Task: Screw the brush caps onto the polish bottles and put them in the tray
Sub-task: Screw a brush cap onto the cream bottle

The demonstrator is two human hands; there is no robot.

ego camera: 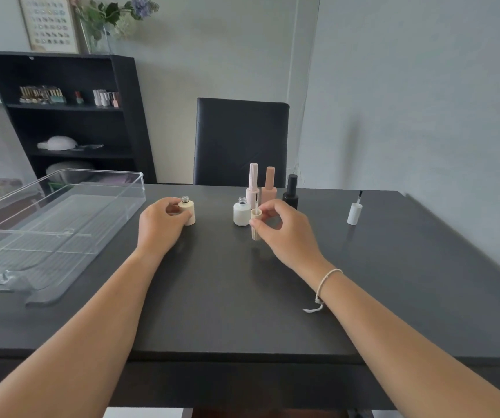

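We count two open bottles, a cream one (188, 213) and a white one (241, 213), three capped bottles (268, 188), two loose brush caps (354, 213) and one clear tray (62, 188).

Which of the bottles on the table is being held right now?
The cream bottle, uncapped, gripped by the left hand beside the tray. The white uncapped bottle and the three capped ones behind it stand untouched.

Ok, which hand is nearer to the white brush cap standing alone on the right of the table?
Right. The right hand, pinching a cream brush cap, is left of the white brush cap. The left hand grips the cream bottle farther left.
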